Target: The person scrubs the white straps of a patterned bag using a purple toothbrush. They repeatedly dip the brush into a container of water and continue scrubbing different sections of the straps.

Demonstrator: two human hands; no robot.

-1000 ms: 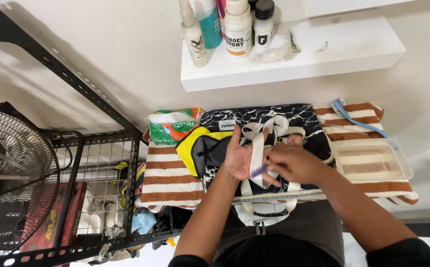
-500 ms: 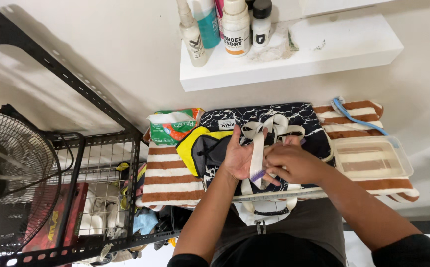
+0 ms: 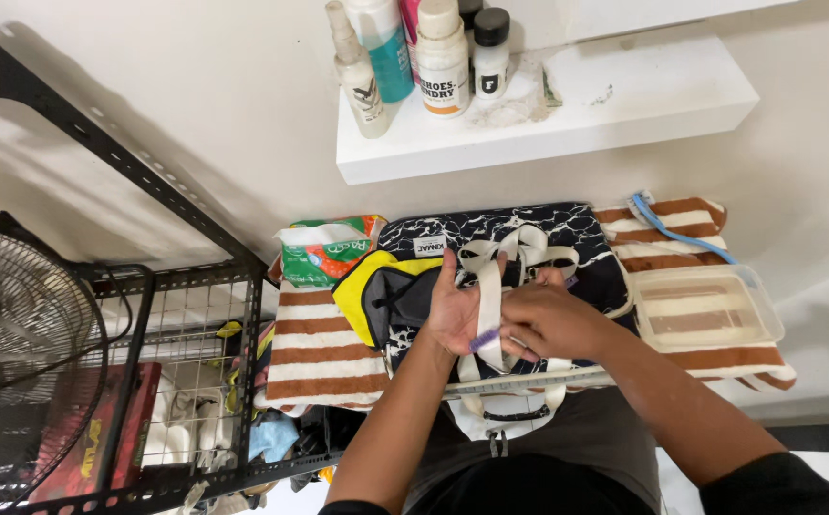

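Observation:
A black bag with a white marble pattern (image 3: 567, 229) lies on a brown and white striped towel (image 3: 314, 353). Cream webbing straps (image 3: 519, 250) run across the bag's top. My left hand (image 3: 453, 310) lies under one strap, fingers spread and pointing away from me. My right hand (image 3: 553, 324) is closed on a small purple thing (image 3: 484, 340) and presses it against that strap. A yellow and grey pouch (image 3: 376, 296) sits just left of my left hand.
A clear plastic tub (image 3: 710, 310) and a blue cord (image 3: 667, 229) lie on the towel at right. A green tissue pack (image 3: 324, 250) is at back left. Bottles (image 3: 424, 52) stand on a white shelf (image 3: 615, 105). A black wire rack (image 3: 195, 381) and a fan (image 3: 14, 324) stand at left.
Both hands have stayed on the strap. My right hand has shifted only slightly along it with the purple thing.

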